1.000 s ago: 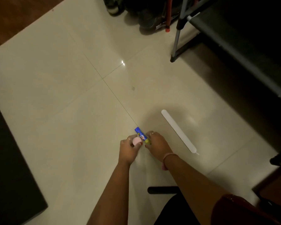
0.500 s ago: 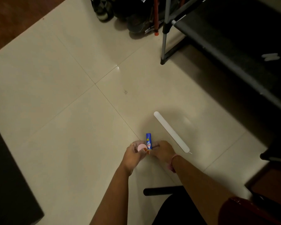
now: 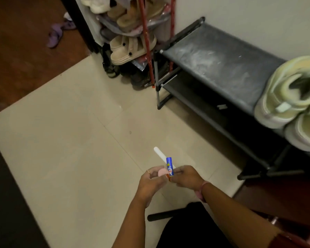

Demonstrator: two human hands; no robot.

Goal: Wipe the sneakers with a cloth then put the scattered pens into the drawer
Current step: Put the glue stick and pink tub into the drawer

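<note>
Pens are the concern: a blue one [image 3: 169,166] stands upright, pinched in the grip of both the left hand [image 3: 150,181] and right hand [image 3: 185,177]; the white pen [image 3: 159,155] lies on the floor. She should gather both before seeking the drawer.

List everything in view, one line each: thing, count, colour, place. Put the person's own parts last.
blue tube: 1, blue with a label, upright between both hands
pink item: 1, pink, at the left hand's fingertips
white pen: 1, white, on the floor tiles beyond the hands
black pen: 1, black, on the floor near the person
sneakers: 2, pale green and white, on the rack's right end
shoe rack: 1, dark grey, against the wall
slippers: several, beige, on shelves at the back
purple slippers: 2, purple, on the wooden floor
left hand: 1, holds the pink item
right hand: 1, grips the blue tube
</note>
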